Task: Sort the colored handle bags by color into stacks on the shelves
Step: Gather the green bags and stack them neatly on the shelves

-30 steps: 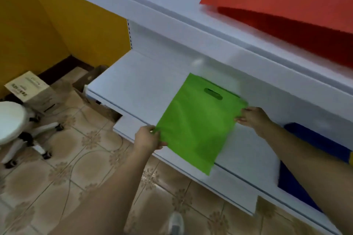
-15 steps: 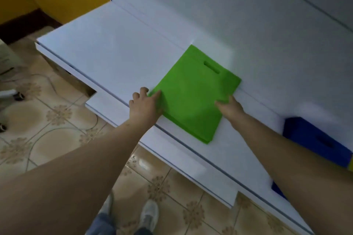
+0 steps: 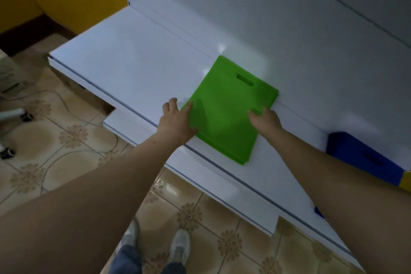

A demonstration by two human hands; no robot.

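1 green stack [image 3: 224,115], 1 blue stack [image 3: 360,158], 2 hands

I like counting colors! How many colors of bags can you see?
2: green bags under both hands mid-shelf, blue bags at right. A yellow scrap shows beyond; others may be hidden.

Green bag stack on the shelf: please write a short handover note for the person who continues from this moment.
Left hand: open, fingers flat on the left edge of the green bag stack.
Right hand: open, fingers resting on the stack's right side.
The green bags lie flat on the white shelf, handle cut-out toward the back wall, near corner over the front edge.
Blue bag stack sits further right on the same shelf.
Done: green bag laid down.
Left: square the stack, push it back, fetch the next bag.
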